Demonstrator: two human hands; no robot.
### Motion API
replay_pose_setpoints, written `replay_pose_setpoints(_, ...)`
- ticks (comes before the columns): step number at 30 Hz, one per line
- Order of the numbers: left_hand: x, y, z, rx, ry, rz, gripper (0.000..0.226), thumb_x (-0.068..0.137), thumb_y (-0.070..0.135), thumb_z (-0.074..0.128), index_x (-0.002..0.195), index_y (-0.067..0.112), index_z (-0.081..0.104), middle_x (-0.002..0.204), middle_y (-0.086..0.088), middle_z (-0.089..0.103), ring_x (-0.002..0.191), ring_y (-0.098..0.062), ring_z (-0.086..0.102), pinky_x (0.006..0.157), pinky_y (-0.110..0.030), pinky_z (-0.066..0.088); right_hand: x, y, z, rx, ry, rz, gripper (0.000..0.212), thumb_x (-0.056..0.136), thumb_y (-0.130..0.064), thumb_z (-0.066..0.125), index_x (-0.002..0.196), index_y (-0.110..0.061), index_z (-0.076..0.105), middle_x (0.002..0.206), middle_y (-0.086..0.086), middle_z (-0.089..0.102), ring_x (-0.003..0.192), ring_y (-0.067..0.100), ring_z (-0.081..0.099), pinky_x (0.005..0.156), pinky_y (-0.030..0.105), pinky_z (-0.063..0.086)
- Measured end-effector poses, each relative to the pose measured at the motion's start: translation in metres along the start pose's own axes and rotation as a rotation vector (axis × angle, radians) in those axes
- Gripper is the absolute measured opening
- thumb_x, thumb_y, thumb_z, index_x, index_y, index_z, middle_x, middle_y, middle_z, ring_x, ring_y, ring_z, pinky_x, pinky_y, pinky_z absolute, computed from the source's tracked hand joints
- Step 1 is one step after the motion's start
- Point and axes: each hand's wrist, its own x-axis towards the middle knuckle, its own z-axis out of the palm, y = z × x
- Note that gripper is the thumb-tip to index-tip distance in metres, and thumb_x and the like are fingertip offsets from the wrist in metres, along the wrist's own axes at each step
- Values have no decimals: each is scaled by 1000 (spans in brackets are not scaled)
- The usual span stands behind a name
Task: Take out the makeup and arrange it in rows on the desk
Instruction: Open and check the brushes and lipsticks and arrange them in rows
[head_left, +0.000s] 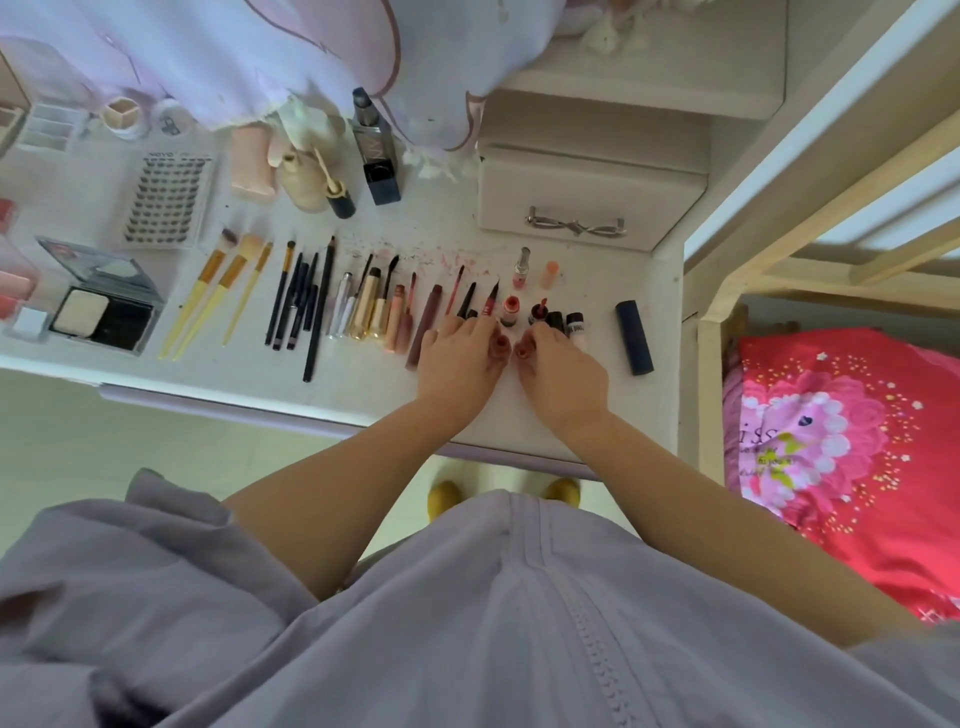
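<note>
Both hands are meeting at the near edge of a white desk (582, 415). The left hand (457, 364) is pinching a dark red lipstick (500, 347); the right hand (563, 374) is pinching a red lipstick (522, 353), just below the makeup row (363, 304).

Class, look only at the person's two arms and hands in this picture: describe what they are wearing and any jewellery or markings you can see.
Both forearms are bare. The left hand and the right hand show no rings, watch or bracelets. No sleeve reaches the wrists; loose pale lilac-grey fabric of the garment covers the body and upper arms, with a stitched seam down its front. Nail colour cannot be told.
</note>
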Motion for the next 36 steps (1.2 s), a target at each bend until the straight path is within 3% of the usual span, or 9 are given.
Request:
replay_pose_setpoints(5, -4, -3, -3, -61, 21, -41, 47, 88, 41, 58, 125, 13, 49, 125, -5, 54, 119, -26, 44, 98, -37, 34, -5, 11, -13, -17, -68, -35, 34, 96, -25, 46, 127, -13, 43, 124, 4, 53, 99, 27, 59, 72, 36, 47)
replay_pose_setpoints(8, -17, -8, -12, -122, 136, -67, 46, 85, 39, 64, 116, 6, 53, 110, -9, 59, 111, -29, 51, 105, -36, 31, -5, 30, -30, -36, -58, -38, 31, 96, -21, 43, 126, -17, 49, 128, -1, 50, 98, 23, 59, 74, 35, 51)
replay_pose_setpoints(10, -30, -8, -17, -180, 151, -75, 31, 87, 30, 63, 106, 6, 55, 92, -6, 58, 93, -26, 55, 92, -32, 40, 3, 41, -42, -43, -29, -28, 27, 98, -23, 41, 121, -18, 54, 124, -1, 50, 98, 21, 57, 72, 32, 48)
replay_pose_setpoints(13, -45, 10, -19, -273, -84, -92, 19, 96, 28, 48, 98, 10, 55, 79, 0, 56, 71, -17, 53, 67, -29, 44, 26, 45, -51, -54, -37, -94, 29, 97, -24, 43, 123, -17, 53, 128, 1, 46, 102, 24, 57, 71, 30, 44)
replay_pose_setpoints(17, -38, 53, 2, -204, -346, -63, 29, 100, 34, 36, 109, 11, 52, 79, -3, 60, 70, -19, 53, 64, -31, 45, 45, 41, -48, -130, -178, -237, 37, 96, -21, 44, 133, -17, 47, 135, 3, 42, 114, 24, 51, 77, 34, 45)
replay_pose_setpoints(21, -17, 90, 22, -180, -317, -196, 26, 101, 31, 32, 104, 8, 43, 63, 4, 39, 63, -20, 46, 56, -28, 32, 47, 55, -46, -155, -193, -279, 36, 95, -24, 44, 130, -16, 49, 132, 6, 44, 112, 25, 51, 76, 34, 46)
replay_pose_setpoints(30, 1, 110, 33, -116, -301, -412, 27, 100, 30, 33, 113, 8, 41, 74, 1, 44, 64, -19, 47, 53, -29, 33, 37, 73, -51, -49, -191, -324, 32, 97, -25, 43, 126, -16, 52, 129, 5, 48, 112, 23, 52, 78, 30, 40)
replay_pose_setpoints(33, -8, 110, 29, -124, -246, -389, 25, 101, 31, 31, 109, 8, 39, 65, 3, 40, 52, -15, 40, 46, -28, 28, 33, 73, -61, 100, -157, -251, 30, 99, -28, 40, 121, -16, 55, 120, 3, 51, 101, 21, 55, 81, 34, 45)
replay_pose_setpoints(36, -23, 111, 18, -105, -190, -285, 22, 101, 31, 29, 104, 10, 37, 62, 4, 38, 48, -15, 38, 48, -29, 35, 30, 72, -80, 214, -256, -149, 34, 99, -37, 38, 98, -11, 60, 86, 1, 59, 72, 17, 52, 64, 28, 41)
